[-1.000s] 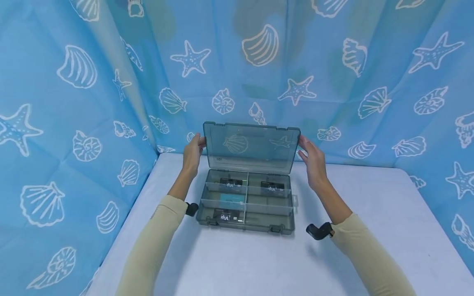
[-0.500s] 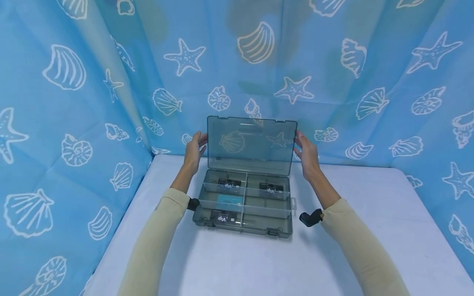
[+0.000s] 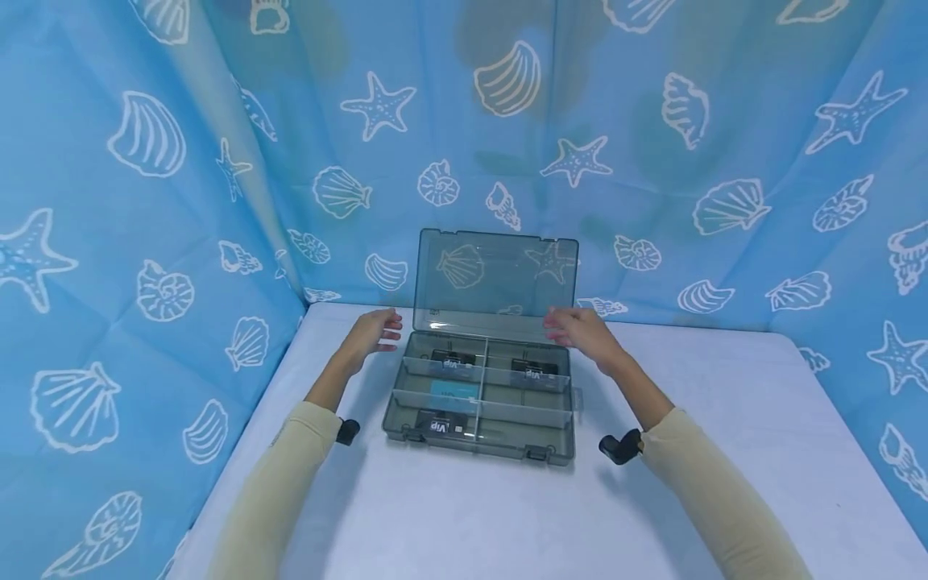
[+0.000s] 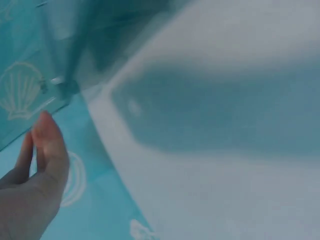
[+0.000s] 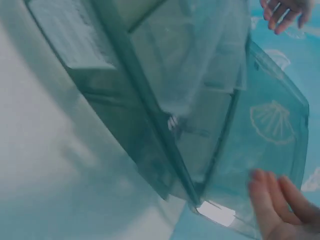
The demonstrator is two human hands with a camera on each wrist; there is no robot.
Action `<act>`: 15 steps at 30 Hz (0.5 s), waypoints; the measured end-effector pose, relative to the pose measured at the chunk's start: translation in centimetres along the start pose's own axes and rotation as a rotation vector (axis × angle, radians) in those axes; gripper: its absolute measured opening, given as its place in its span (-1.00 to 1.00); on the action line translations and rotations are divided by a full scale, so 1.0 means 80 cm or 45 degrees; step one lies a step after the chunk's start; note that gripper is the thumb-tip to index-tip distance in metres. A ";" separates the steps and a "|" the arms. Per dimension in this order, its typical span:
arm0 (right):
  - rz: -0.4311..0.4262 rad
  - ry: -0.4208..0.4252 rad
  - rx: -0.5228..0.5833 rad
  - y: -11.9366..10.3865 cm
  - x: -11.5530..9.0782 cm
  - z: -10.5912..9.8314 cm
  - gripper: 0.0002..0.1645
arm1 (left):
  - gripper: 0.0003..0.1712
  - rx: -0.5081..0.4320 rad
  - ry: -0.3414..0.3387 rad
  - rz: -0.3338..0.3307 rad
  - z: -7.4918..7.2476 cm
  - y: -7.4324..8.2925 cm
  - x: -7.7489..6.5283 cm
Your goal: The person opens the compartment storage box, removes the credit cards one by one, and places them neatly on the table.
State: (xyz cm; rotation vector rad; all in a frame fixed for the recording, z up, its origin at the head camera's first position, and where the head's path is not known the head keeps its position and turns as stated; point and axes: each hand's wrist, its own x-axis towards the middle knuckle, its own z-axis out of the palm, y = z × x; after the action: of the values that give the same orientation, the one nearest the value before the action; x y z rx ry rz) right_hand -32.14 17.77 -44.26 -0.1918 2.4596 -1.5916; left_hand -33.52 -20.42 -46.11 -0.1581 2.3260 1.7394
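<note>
A grey see-through plastic organizer box (image 3: 525, 439) lies on the white table, its hinged lid (image 3: 500, 274) raised along the back edge. Inside the divided compartments are three black cards (image 3: 441, 423) lettered "Vip" and a teal card (image 3: 453, 391). Just left of the hinge, the left hand (image 3: 373, 332) hovers with loosely bent fingers and holds nothing; in the left wrist view its fingertips come near the lid's edge. The right hand (image 3: 587, 334) overlaps the lid's lower right corner in the head view, fingers relaxed and nothing in them.
A white table (image 3: 464, 515) carries the box near its back edge. Blue curtains (image 3: 638, 161) printed with shells and starfish hang behind and at the sides. A black wrist camera (image 3: 621, 447) sits on the right wrist, another (image 3: 348, 432) on the left.
Both hands have come off the lid's side edges and moved lower, the left slightly outward, the right inward before the lid. The lid has tipped farther back and stands without being held.
</note>
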 end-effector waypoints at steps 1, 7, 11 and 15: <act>0.029 -0.061 -0.076 0.002 -0.002 0.004 -0.25 | -0.38 0.060 -0.019 -0.036 -0.001 -0.008 -0.004; 0.135 -0.224 -0.456 0.008 0.000 0.031 -0.28 | -0.44 0.146 -0.116 -0.208 0.001 -0.043 -0.023; 0.203 -0.246 -0.633 0.003 0.005 0.041 -0.21 | -0.52 0.015 -0.132 -0.264 0.003 -0.053 -0.030; 0.247 -0.252 -0.760 -0.001 0.006 0.052 -0.15 | -0.61 -0.091 -0.130 -0.293 0.003 -0.060 -0.033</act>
State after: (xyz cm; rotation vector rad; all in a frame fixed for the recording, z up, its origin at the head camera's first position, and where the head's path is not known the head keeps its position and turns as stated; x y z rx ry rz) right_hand -31.64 13.96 -45.90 -0.1799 2.6208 -0.6952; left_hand -29.89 -21.73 -50.01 -0.3275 2.0839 1.6755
